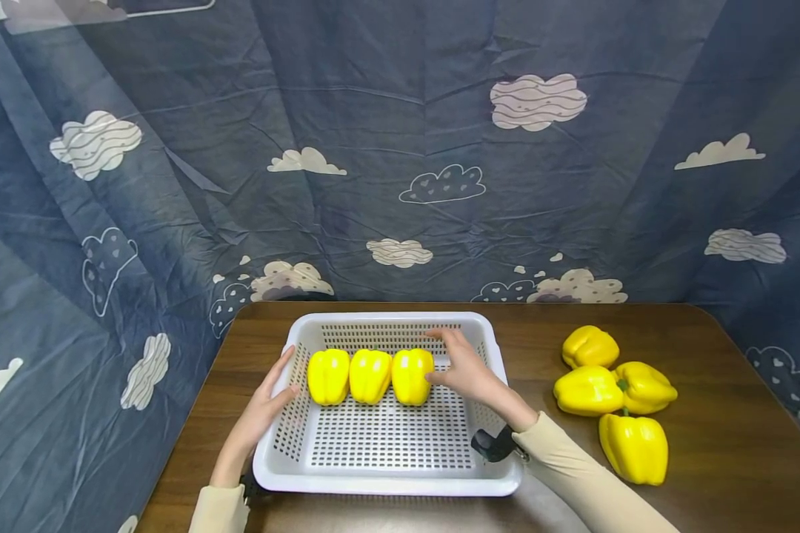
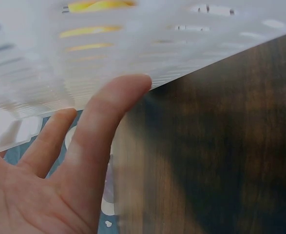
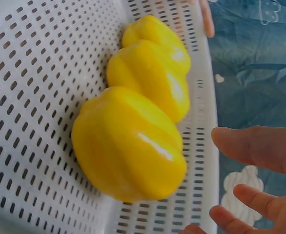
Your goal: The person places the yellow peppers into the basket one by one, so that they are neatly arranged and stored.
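Observation:
Three yellow bell peppers stand in a row in a white perforated basket (image 1: 387, 485): a left one (image 1: 328, 377), a middle one (image 1: 370, 376) and a right one (image 1: 412, 377). Beside the right pepper hovers my right hand (image 1: 465, 368), its fingers spread and nothing held. The right wrist view shows a gap between those fingers and the nearest pepper (image 3: 128, 146). My left hand (image 1: 260, 414) is at the basket's left side, fingers fairly straight along the rim. In the left wrist view its thumb (image 2: 104, 117) lies against or very near the outer wall.
Several more yellow bell peppers (image 1: 590, 391) lie in a group on the brown wooden table (image 1: 533, 326), right of the basket. Behind the table hangs a dark blue curtain (image 1: 373, 215) with a cloud pattern.

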`<state>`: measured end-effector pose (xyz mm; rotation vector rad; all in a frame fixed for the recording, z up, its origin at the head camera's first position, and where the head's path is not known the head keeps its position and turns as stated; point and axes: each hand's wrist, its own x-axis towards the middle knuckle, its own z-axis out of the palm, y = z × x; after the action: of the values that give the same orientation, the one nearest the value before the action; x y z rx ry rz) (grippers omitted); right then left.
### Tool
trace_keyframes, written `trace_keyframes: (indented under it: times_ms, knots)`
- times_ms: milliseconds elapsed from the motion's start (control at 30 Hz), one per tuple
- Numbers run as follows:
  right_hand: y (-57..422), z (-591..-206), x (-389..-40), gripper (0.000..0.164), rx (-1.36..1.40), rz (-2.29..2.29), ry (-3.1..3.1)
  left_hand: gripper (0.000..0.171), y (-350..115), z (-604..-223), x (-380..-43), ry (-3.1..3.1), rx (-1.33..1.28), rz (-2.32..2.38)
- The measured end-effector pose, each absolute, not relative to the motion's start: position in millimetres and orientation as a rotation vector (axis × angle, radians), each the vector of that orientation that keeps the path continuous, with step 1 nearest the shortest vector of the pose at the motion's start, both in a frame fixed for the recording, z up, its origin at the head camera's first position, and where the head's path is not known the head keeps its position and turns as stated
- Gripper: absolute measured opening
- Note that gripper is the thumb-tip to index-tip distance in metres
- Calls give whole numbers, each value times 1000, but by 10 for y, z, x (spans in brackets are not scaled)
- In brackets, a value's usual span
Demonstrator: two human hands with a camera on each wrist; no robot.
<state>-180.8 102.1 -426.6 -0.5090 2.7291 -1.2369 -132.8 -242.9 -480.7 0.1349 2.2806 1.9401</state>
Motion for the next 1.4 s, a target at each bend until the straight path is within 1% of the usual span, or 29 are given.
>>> trace_keyframes:
  times_ms: [500, 733, 1200, 1400]
  knots:
    - [1329, -4119, -1732, 56, -510, -1411, 2735, 65, -2429, -4805, -1305, 2249, 138, 1961]
    - [1498, -4087, -1707, 51, -448, -1468, 2760, 65, -2425, -4803, -1306, 2221, 115, 1976]
    - [1864, -4058, -1582, 50, -249, -1574, 2682, 65, -2419, -4798, -1312, 2224, 103, 1970]
    - [2040, -4091, -1526, 53, -239, -1524, 2732, 65, -2419, -4794, -1315, 2233, 109, 1964]
